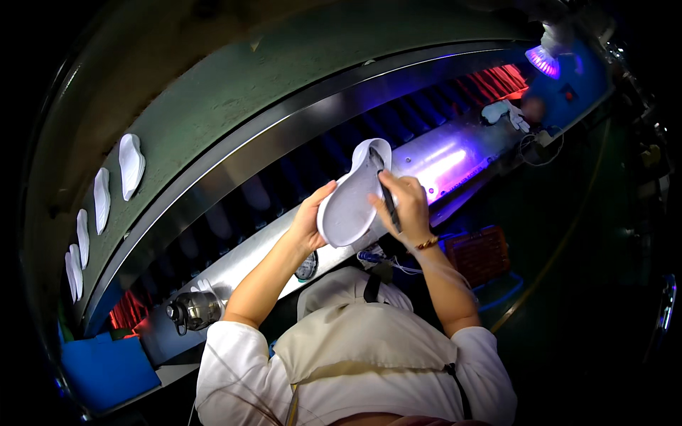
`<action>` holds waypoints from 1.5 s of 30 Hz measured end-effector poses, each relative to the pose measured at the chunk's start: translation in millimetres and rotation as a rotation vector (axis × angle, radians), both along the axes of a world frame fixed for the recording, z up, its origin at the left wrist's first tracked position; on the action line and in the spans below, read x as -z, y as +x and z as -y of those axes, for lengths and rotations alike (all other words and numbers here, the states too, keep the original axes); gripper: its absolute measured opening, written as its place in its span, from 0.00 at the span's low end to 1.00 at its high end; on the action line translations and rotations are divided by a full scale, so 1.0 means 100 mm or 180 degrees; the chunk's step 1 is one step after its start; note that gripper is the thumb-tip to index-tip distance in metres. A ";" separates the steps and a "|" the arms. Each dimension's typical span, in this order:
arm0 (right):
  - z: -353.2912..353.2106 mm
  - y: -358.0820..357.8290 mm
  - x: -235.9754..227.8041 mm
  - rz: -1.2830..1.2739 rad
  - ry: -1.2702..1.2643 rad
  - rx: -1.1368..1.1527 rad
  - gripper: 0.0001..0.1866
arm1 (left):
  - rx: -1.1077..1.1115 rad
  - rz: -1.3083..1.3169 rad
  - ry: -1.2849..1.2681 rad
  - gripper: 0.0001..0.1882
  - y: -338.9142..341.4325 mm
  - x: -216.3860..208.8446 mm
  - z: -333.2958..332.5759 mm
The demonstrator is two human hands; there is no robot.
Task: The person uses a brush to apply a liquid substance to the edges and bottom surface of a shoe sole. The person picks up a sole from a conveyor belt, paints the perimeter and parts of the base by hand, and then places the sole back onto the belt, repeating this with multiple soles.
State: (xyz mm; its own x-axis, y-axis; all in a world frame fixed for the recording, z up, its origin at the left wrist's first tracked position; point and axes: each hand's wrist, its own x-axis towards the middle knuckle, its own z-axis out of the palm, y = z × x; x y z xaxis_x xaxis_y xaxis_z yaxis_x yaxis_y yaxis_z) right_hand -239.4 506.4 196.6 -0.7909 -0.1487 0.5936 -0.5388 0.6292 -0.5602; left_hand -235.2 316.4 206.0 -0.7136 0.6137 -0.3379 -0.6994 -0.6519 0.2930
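A white shoe sole (349,206) with a raised rim is held up in front of me, its hollow side facing me. My left hand (308,221) is closed on the sole's lower left edge. In my right hand (410,204) is a slim, dark-handled brush-like tool (389,197). The tool's dark tip reaches inside the rim at the sole's narrower far end. Its tip is too small to make out exactly. The fingers of my right hand are partly blurred.
Several white soles (131,167) lie on the green conveyor belt (213,121) at left. A metal ledge (256,248) crosses before me, with a dark bottle (194,311) on it. A purple-lit lamp (543,61), white gloves (516,116) and a red crate (477,257) are at right.
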 end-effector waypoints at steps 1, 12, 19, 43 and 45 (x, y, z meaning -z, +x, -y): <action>0.05 0.08 0.03 -0.0152 0.0076 0.0046 0.20 | -0.0030 0.0020 -0.0023 0.22 -0.02 0.03 -0.05; -0.50 0.44 0.06 0.2105 -0.2730 -0.2466 0.24 | -0.0618 -0.1039 -0.1472 0.27 0.16 -0.22 0.22; -0.48 0.54 0.39 0.2494 -0.4163 -0.1529 0.23 | -0.1413 -0.1829 0.1570 0.30 -0.49 -0.74 1.50; 0.08 0.84 0.87 0.2858 -0.4657 0.0239 0.12 | -0.0138 0.1093 -0.3756 0.08 1.05 3.02 1.11; 0.15 0.84 0.88 0.2874 -0.4620 0.0263 0.13 | -0.0198 0.0893 -0.3772 0.14 0.89 2.87 0.91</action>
